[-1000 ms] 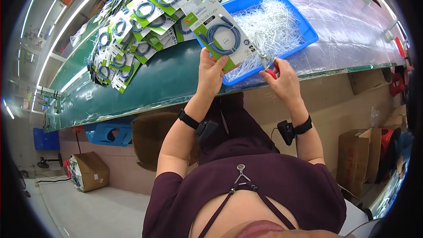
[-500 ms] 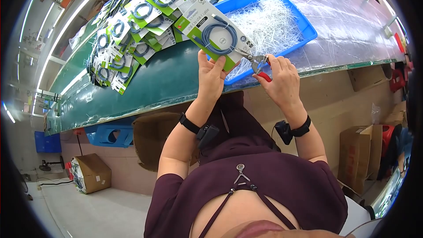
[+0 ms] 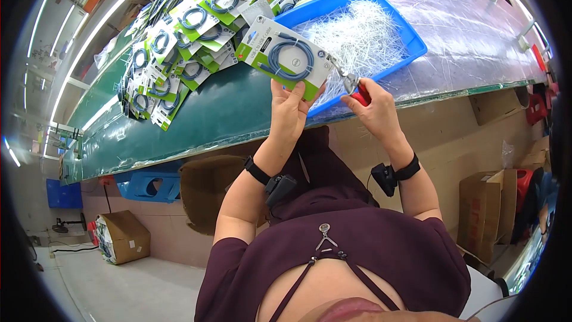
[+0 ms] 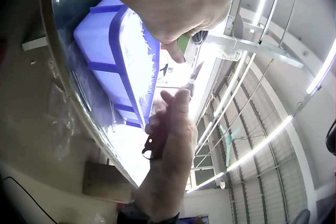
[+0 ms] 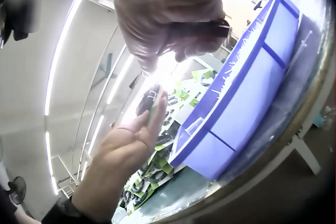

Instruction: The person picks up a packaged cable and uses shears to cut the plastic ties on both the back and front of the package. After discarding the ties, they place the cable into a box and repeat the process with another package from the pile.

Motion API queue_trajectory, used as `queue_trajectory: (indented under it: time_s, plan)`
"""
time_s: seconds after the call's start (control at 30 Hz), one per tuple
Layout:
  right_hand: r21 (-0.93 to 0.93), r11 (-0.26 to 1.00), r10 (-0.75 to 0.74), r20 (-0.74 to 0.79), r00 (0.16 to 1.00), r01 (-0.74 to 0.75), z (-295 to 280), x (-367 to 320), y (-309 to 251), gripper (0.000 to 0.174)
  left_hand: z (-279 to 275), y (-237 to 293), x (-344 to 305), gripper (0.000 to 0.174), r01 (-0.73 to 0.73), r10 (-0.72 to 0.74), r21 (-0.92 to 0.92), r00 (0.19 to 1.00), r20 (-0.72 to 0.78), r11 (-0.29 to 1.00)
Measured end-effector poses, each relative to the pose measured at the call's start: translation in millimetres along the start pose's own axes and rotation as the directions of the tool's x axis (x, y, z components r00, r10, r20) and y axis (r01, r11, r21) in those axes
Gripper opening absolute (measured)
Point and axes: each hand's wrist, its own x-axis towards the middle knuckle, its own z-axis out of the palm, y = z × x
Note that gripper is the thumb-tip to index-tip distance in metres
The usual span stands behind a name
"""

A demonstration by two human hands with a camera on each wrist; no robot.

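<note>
My left hand [image 3: 288, 110] grips the green lower edge of a carded USB-C cable [image 3: 292, 59], thumb on its front. The card is tilted, its front with a coiled blue cable showing in the head view. In my right hand [image 3: 379, 110] is a pair of red-handled pliers [image 3: 350, 81], the metal jaws pointing up-left to the card's right edge. Both hands are in front of a blue tray [image 3: 411, 39] heaped with thin white plastic strips [image 3: 369, 33]. The left wrist view shows the right hand [image 4: 176, 129] around the pliers; glare hides much of the card there.
A large pile of carded cables [image 3: 193, 18] covers the table's left and back. The green table edge [image 3: 208, 140] runs below the hands. Cardboard boxes [image 3: 476, 214] stand on the floor at right, another box [image 3: 128, 235] at left.
The card has shifted left and slightly down and turned a little. The pliers came in to the card's lower right edge, then moved up along it with the right hand.
</note>
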Motion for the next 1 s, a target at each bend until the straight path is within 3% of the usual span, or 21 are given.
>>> queue_trajectory:
  time_s: [0.07, 0.1, 0.2, 0.23, 0.33, 0.53, 0.83, 0.9, 0.97, 1.0]
  plan:
    - [0.173, 0.984, -0.017, -0.153, 0.988, 0.044, 4, 2, -2, 0.053, -1, -1, 0, 0.044, 0.001, -0.001, 0.008, 1.0, 0.005, 1.0]
    - [0.173, 0.984, -0.01, -0.156, 0.988, 0.037, 6, 4, -4, 0.053, -1, -4, -2, 0.045, 0.008, -0.008, 0.016, 1.0, 0.01, 1.0]
    - [-0.004, 0.971, -0.233, -0.252, 0.939, 0.239, 11, 19, -10, 0.056, 4, -9, -5, 0.044, 0.009, -0.009, 0.007, 1.0, 0.01, 1.0]
    - [-0.003, 0.97, -0.236, -0.254, 0.938, 0.243, 8, 18, -11, 0.056, 5, -9, -6, 0.044, -0.004, 0.004, -0.004, 1.0, -0.001, 1.0]
    - [-0.353, 0.903, -0.329, -0.202, 0.922, 0.245, -2, 13, -20, 0.058, 1, -5, -4, 0.043, -0.068, 0.069, 0.038, 0.997, -0.019, 0.997]
    - [-0.433, 0.871, -0.311, -0.115, 0.943, 0.234, -6, 0, -16, 0.059, -6, 2, 1, 0.043, -0.213, 0.213, 0.188, 0.977, 0.018, 0.959]
    - [-0.515, 0.814, -0.374, -0.112, 0.92, 0.268, -7, 3, -15, 0.059, -3, -1, -2, 0.043, -0.195, 0.199, 0.208, 0.98, 0.002, 0.959]
    - [-0.53, 0.801, -0.39, -0.11, 0.914, 0.278, -8, 4, -13, 0.059, -8, -3, -3, 0.043, -0.215, 0.221, 0.298, 0.975, 0.013, 0.93]
    - [-0.413, 0.879, -0.277, -0.034, 0.96, 0.239, -11, 3, -9, 0.058, -6, -2, -3, 0.043, -0.225, 0.233, 0.341, 0.972, 0.02, 0.912]
    - [-0.353, 0.911, -0.222, 0.01, 0.975, 0.211, -11, 3, -7, 0.057, -5, -1, -4, 0.043, -0.205, 0.212, 0.279, 0.977, 0.005, 0.938]
